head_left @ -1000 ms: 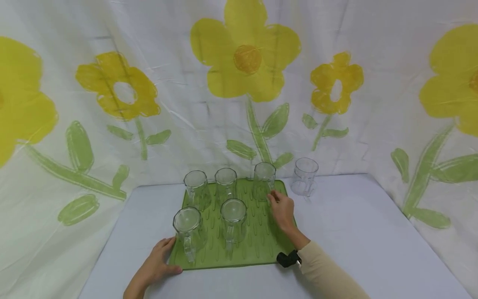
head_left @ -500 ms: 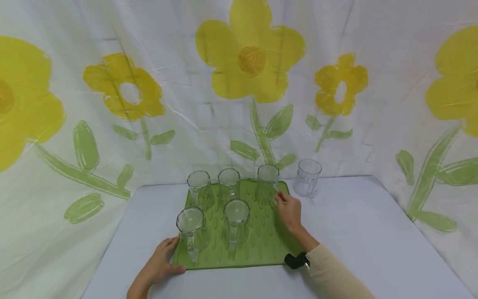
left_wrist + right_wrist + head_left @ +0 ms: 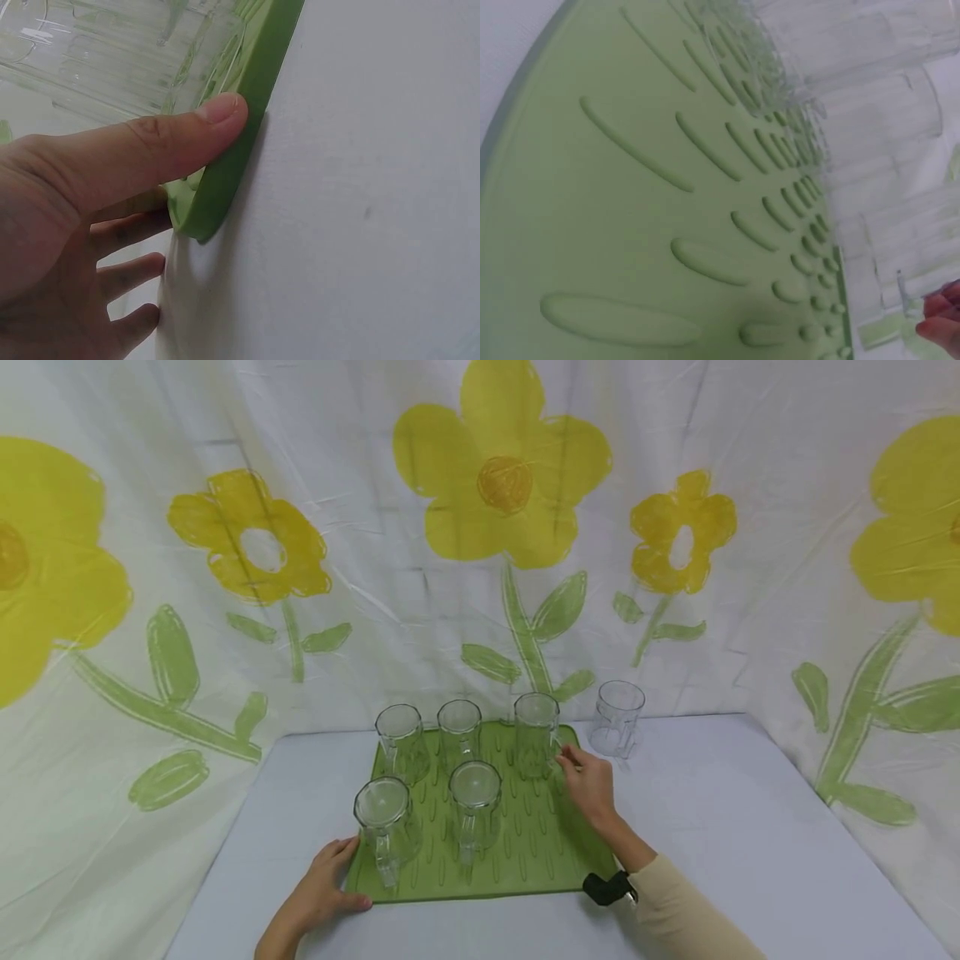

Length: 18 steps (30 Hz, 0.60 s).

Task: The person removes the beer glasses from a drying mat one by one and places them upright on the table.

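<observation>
A clear glass mug (image 3: 536,743) stands at the back right of the green ribbed drying mat (image 3: 525,860). My right hand (image 3: 588,787) pinches its handle between thumb and fingers; in the right wrist view only the fingertips (image 3: 943,319) show, at the handle. My left hand (image 3: 322,887) holds the mat's front left corner, the thumb (image 3: 217,124) along the front edge and the fingers around the left side. Close by it stands the front left mug (image 3: 386,827). Another mug (image 3: 476,810) is at the front middle, handle toward me.
At the back of the mat stand a left mug (image 3: 402,747) and a middle mug (image 3: 460,735). One more mug (image 3: 617,722) stands on the white table (image 3: 712,810), right of the mat. A flower-printed curtain (image 3: 360,660) hangs behind the table.
My right hand and the mug it pinches have shifted slightly toward me on the mat. The left hand stays at the corner. The head view has turned a little left.
</observation>
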Each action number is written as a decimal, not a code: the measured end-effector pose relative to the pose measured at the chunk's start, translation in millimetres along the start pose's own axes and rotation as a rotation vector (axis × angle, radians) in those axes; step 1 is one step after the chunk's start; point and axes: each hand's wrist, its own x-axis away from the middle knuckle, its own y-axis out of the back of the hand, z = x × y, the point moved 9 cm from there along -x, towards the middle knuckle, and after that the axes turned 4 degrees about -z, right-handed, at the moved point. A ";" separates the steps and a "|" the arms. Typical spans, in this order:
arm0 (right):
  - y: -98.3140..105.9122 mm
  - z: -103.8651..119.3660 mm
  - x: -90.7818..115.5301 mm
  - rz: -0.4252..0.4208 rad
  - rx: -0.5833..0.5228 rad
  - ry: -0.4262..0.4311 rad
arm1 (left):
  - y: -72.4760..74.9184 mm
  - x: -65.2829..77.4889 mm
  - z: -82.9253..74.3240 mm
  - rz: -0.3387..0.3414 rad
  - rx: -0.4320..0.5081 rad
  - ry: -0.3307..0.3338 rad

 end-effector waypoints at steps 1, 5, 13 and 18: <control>1.1 1.2 -0.3 0.007 0.005 0.007 | -0.3 -0.4 0.3 0.001 -0.002 0.002; 6.7 4.8 -1.4 0.018 0.007 0.027 | -0.6 -0.8 0.1 0.004 -0.008 0.006; 16.2 9.6 -4.2 0.044 -0.011 0.029 | 0.1 -0.6 -2.3 0.002 -0.013 0.000; 22.7 14.5 -3.0 0.033 -0.009 0.053 | -0.4 -1.3 -1.7 0.007 -0.028 0.004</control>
